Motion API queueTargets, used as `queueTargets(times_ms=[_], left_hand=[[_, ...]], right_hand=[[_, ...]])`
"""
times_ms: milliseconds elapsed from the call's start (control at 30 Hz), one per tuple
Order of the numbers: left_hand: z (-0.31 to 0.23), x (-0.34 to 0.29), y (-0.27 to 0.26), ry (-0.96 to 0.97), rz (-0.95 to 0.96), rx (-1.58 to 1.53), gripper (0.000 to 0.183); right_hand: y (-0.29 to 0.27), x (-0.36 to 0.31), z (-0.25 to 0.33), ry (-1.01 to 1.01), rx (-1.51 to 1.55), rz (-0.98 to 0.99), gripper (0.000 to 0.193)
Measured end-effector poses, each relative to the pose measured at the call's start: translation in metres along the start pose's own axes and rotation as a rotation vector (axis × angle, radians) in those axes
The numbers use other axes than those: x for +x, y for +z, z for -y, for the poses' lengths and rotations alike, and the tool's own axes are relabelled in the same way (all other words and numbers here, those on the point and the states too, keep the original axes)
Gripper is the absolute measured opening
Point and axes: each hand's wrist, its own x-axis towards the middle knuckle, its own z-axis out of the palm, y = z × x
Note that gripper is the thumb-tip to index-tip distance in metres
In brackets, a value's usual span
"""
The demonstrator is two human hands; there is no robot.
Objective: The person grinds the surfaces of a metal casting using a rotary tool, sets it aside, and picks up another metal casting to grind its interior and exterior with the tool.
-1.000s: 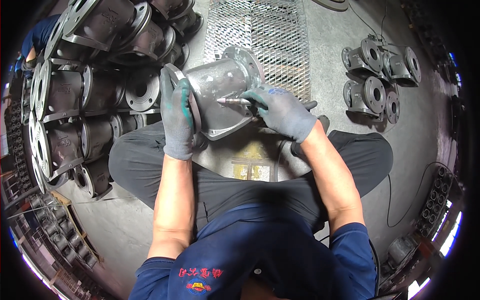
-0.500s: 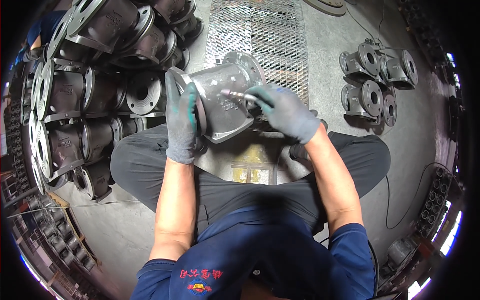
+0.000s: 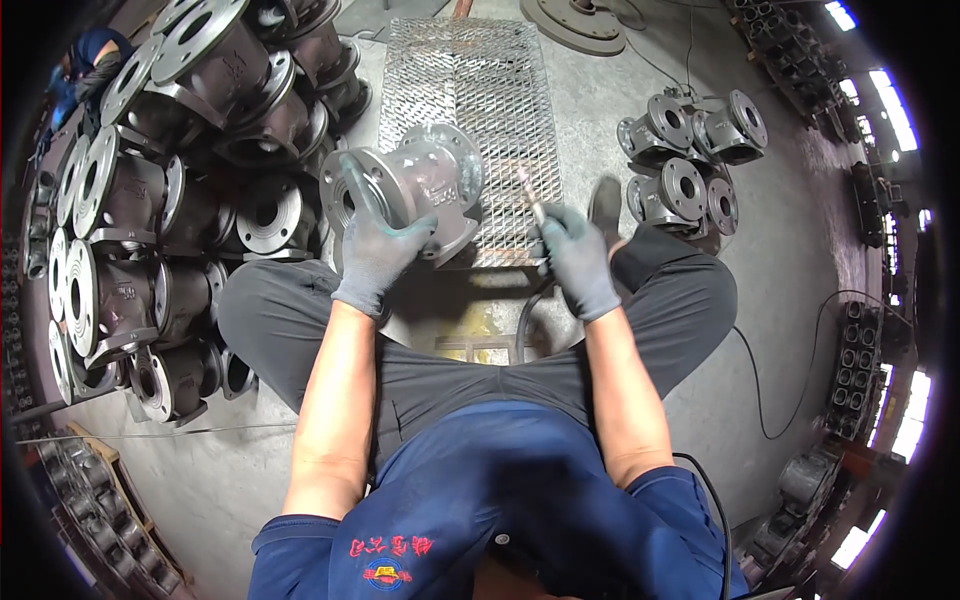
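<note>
My left hand [image 3: 385,245], in a grey glove with green fingertips, grips a grey cast-iron valve body [image 3: 430,178] by its near left flange. The fingers lie across the flange's bore and the thumb reaches over the casting. The valve body lies tilted, its other flange toward the far right. My right hand [image 3: 577,262], gloved alike, is wrapped round a slim die grinder [image 3: 538,212] with a pinkish tip. That tip points away from me, to the right of the casting and apart from it.
Under the casting and beyond it lies a metal mesh grate [image 3: 430,75]. Flanged castings [image 3: 125,290] are stacked high on my left; several more [image 3: 668,195] stand at right. A round plate [image 3: 575,25] is at the far edge. Another person [image 3: 92,65] bends at upper left.
My right hand has drawn the grinder away from the casting's surface, toward the right. The valve body has turned, so its left flange's bore now shows. My left hand has shifted on that flange.
</note>
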Motion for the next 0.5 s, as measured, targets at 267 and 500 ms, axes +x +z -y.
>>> queueTargets(times_ms=[267,500], left_hand=[[-0.014,0.004,0.01,-0.096,-0.102,-0.092,0.136],[-0.021,-0.006,0.036,-0.073,-0.238,-0.175,0.137]], right_hand=[[0.034,0.019,-0.017,0.162,0.027,0.107,0.037],[0.076,0.032,-0.035,-0.147,-0.154,0.055,0.061]])
